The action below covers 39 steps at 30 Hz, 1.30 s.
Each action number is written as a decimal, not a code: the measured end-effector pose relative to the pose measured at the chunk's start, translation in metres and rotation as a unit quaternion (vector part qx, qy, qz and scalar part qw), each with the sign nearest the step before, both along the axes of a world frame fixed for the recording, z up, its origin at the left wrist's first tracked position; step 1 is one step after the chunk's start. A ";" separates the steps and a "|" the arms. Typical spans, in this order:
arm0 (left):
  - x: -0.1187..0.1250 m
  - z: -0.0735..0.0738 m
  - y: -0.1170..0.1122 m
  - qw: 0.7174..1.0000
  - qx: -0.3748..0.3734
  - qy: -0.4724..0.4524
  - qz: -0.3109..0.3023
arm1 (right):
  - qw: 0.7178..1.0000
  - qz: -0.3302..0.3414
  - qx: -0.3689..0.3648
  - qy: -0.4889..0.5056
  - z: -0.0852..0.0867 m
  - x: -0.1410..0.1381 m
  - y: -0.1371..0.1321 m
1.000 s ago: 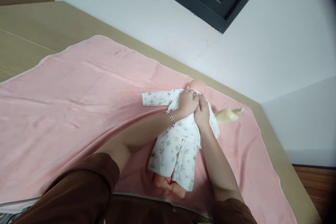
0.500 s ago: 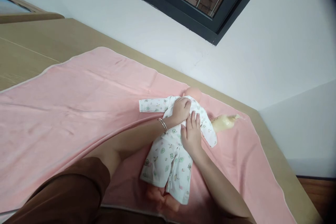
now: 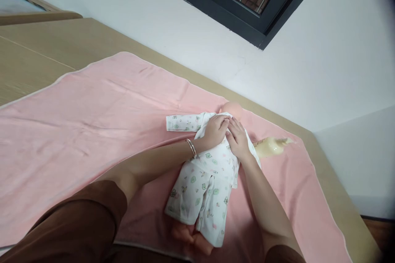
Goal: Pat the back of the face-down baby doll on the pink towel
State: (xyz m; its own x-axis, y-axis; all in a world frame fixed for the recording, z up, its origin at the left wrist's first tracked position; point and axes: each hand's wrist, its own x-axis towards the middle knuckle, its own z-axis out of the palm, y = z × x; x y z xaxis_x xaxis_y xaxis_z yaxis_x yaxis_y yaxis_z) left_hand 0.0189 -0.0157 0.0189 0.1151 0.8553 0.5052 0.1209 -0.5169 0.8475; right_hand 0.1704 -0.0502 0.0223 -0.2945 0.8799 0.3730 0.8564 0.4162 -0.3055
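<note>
A baby doll [image 3: 232, 109] lies on its back with its head toward the wall. It wears a white printed shirt [image 3: 216, 154] and matching trousers [image 3: 188, 191], and its bare feet [image 3: 193, 236] show below the hems. My left hand [image 3: 216, 130], a bangle at its wrist, is closed on the shirt's upper front near the neckline. Beside it, my right hand [image 3: 239, 139] lies on the chest with fingers stretched out, its fingertips meeting those of my left hand. What lies under the fingertips is hidden. One sleeve [image 3: 183, 123] stretches out flat to the left.
A pink blanket [image 3: 123, 94] with shallow folds lies under the doll on a wooden surface [image 3: 40, 49]. Right of the doll lies a pale yellow bottle-like object [image 3: 271, 147]. A white wall [image 3: 296, 70] with a dark window frame [image 3: 247, 26] rises behind.
My right hand has moved up the doll's chest to meet my left hand near the neckline. My left hand stays on the upper front. The view has shifted slightly.
</note>
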 end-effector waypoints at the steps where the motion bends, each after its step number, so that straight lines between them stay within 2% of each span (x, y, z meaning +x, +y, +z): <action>1: -0.001 0.000 0.000 1.000 0.008 0.007 -0.005 | 1.000 -0.002 0.003 0.003 -0.001 0.000 0.000; 7: -0.005 -0.003 0.001 0.998 0.045 0.047 -0.017 | 0.998 -0.041 0.033 0.030 -0.005 -0.005 -0.010; 12: -0.005 -0.012 0.002 0.994 0.070 0.090 -0.002 | 0.986 -0.166 0.000 0.026 -0.002 -0.018 -0.026; 14: -0.006 -0.014 0.002 0.993 0.063 0.095 0.012 | 0.983 -0.185 -0.016 0.005 0.000 -0.028 -0.037; 16: -0.007 -0.014 0.001 0.996 0.047 0.073 0.029 | 0.987 -0.155 -0.016 -0.029 0.002 -0.041 -0.048; 19: -0.009 -0.014 0.000 0.999 0.008 0.000 0.032 | 0.994 -0.054 -0.011 -0.095 0.006 -0.054 -0.056; 23: -0.011 -0.011 0.000 0.996 -0.058 -0.066 0.015 | 0.991 0.070 -0.034 -0.112 0.012 -0.038 -0.039; 24: -0.011 -0.011 0.000 0.995 -0.062 -0.071 0.012 | 0.992 0.069 -0.037 -0.100 0.012 -0.030 -0.031; 25: -0.011 -0.010 0.000 0.995 -0.061 -0.074 0.009 | 0.995 0.039 -0.036 -0.079 0.012 -0.022 -0.024; 28: -0.011 -0.009 -0.001 0.996 -0.054 -0.064 0.007 | 0.995 -0.087 -0.042 -0.019 0.009 -0.005 -0.012; 30: -0.011 -0.009 -0.002 0.997 -0.056 -0.046 0.011 | 0.988 -0.146 -0.047 -0.005 0.006 -0.007 -0.014; 32: -0.011 -0.009 -0.002 0.998 -0.060 -0.027 0.020 | 0.984 -0.175 -0.039 -0.005 0.002 -0.017 -0.023; 36: -0.011 -0.009 -0.002 0.998 -0.059 -0.006 0.032 | 0.989 -0.150 0.000 -0.017 -0.002 -0.040 -0.044; 39: -0.010 -0.011 0.000 0.998 -0.045 0.007 0.031 | 0.996 -0.068 0.000 -0.059 0.002 -0.039 -0.044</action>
